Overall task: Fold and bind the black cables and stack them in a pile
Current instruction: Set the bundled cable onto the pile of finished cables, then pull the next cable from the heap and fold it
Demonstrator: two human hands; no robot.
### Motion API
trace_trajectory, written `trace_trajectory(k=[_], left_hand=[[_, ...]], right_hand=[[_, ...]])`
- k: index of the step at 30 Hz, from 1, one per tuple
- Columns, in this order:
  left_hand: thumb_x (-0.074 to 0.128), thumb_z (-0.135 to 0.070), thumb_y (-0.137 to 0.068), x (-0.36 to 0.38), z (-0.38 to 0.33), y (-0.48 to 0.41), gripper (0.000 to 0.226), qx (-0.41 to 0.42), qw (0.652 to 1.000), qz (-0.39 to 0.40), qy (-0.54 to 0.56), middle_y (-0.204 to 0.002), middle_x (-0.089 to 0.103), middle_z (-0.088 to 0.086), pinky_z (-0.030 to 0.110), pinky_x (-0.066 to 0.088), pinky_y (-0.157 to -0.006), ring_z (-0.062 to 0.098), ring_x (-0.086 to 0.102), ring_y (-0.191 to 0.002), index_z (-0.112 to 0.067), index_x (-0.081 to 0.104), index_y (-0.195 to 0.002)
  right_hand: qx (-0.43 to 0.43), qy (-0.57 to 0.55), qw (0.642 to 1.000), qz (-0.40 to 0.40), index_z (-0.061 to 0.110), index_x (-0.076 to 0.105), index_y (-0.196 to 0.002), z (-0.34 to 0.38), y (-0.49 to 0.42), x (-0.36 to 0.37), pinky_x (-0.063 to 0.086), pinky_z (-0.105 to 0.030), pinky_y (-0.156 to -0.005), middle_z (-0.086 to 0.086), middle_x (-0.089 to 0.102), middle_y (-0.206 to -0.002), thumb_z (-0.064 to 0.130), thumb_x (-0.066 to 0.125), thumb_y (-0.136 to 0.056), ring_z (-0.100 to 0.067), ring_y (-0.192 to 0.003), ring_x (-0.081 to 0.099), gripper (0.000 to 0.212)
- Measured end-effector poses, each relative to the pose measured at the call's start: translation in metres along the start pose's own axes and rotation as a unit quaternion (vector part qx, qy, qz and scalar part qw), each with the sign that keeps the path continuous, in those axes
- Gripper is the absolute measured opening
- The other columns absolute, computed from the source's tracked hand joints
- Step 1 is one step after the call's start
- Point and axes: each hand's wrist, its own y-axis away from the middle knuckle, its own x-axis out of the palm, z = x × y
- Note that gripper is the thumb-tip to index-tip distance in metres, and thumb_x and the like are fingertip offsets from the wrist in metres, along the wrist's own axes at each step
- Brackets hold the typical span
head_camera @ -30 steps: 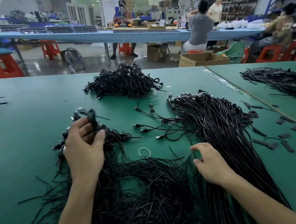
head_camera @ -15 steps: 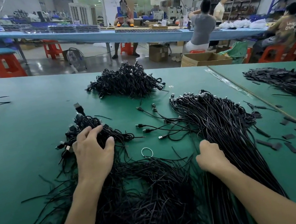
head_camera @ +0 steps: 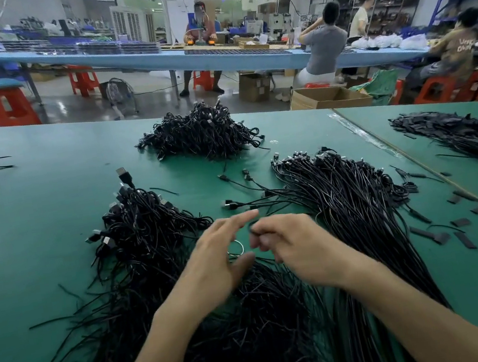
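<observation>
Green table (head_camera: 39,241) everywhere. Long cables (head_camera: 360,209) run from centre right to the bottom edge, ties (head_camera: 254,333) are heaped bottom centre, and there's a bound pile (head_camera: 145,225) centre left. Mid-frame, the left hand (head_camera: 216,268) has its fingers spread loose. The right hand (head_camera: 300,246) is curled, pinching a blurry black strand (head_camera: 256,231). Tiny ring (head_camera: 240,247) between them.

Over the green table (head_camera: 40,247), the left grip (head_camera: 218,261) is spread with straight fingers, just beside the right grip (head_camera: 296,243), whose curled fingers pinch a thin black cable (head_camera: 258,231), blurred by motion. A long bundle of loose cables (head_camera: 357,194) lies to the right, a tangled pile (head_camera: 141,223) to the left, and another heap (head_camera: 202,133) farther back.
</observation>
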Motion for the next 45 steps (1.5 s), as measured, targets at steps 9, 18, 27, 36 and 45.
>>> trace_trajectory(k=[9, 18, 27, 36, 45], left_hand=[[0.050, -0.043, -0.101, -0.008, 0.006, 0.000, 0.028, -0.086, 0.960, -0.194, 0.183, -0.091, 0.068, 0.003, 0.058, 0.053, -0.082, 0.042, 0.064, -0.090, -0.023, 0.062, -0.086], [0.057, -0.040, -0.098, -0.034, 0.003, -0.001, 0.046, -0.015, 0.937, -0.332, 0.109, -0.051, 0.039, -0.010, 0.016, 0.028, -0.045, 0.007, 0.030, -0.045, -0.015, 0.036, -0.065], [0.060, -0.024, -0.094, -0.013, -0.019, 0.006, 0.031, 0.043, 0.990, -0.097, -0.097, -0.059, 0.048, -0.009, 0.034, 0.033, -0.051, 0.008, 0.044, -0.052, -0.029, 0.039, -0.072], [0.052, -0.059, -0.089, -0.020, -0.032, 0.008, 0.048, 0.002, 0.993, -0.062, 0.099, -0.046, 0.044, -0.013, 0.018, 0.028, -0.043, 0.003, 0.033, -0.040, -0.020, 0.052, -0.062], [0.046, -0.051, -0.097, -0.019, -0.057, 0.016, 0.049, -0.046, 0.835, 0.146, 0.528, -0.050, 0.027, -0.007, 0.020, 0.022, -0.040, 0.011, 0.018, -0.043, -0.020, 0.058, -0.061]], right_hand=[[-0.129, 0.028, 0.990, -0.046, 0.018, 0.063, -0.075, 0.035, 0.023, -0.003, 0.038, -0.015, -0.056, 0.017, 0.056, -0.062, 0.044, 0.058, -0.096, -0.003, -0.057, 0.050, 0.034], [0.191, 0.295, 0.931, -0.101, 0.018, 0.068, -0.100, -0.044, 0.018, -0.034, 0.054, -0.037, -0.081, -0.002, 0.068, -0.096, 0.036, 0.047, -0.103, -0.019, -0.086, 0.065, 0.027], [-0.103, 0.067, 0.991, -0.048, 0.040, 0.055, -0.130, -0.003, 0.019, 0.000, 0.040, -0.019, -0.099, 0.024, 0.061, -0.115, 0.044, 0.059, -0.093, 0.004, -0.113, 0.052, 0.038], [-0.109, -0.134, 0.949, -0.264, 0.027, 0.072, -0.092, -0.005, 0.019, -0.024, 0.049, -0.015, -0.068, 0.006, 0.071, -0.083, 0.026, 0.065, -0.091, -0.003, -0.074, 0.062, 0.007], [-0.025, -0.094, 0.994, -0.048, 0.035, 0.066, -0.073, -0.009, 0.019, -0.006, 0.034, -0.021, -0.048, 0.006, 0.057, -0.060, 0.035, 0.058, -0.096, -0.004, -0.051, 0.042, 0.025]])
